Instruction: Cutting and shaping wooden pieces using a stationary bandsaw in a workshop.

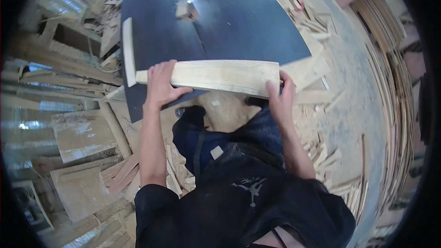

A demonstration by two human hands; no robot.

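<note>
A pale, tapered wooden board [220, 76] lies crosswise before me, over the near edge of the dark tabletop [248, 23]. My left hand [161, 85] is closed over its narrow end, fingers across the top and thumb stretched along the near edge. Around the wide right end wraps my right hand [282, 94], with the thumb on the upper face and the fingers at the end. Whether the board rests on the table or is held just above it, I cannot tell.
A narrow wooden strip [129, 53] lies along the table's left edge. Farther back sits a small wooden block [183, 9], with a thin dark line [199, 36] running from it towards me. Offcuts [321, 156] litter the floor; stacked boards [390, 96] stand right.
</note>
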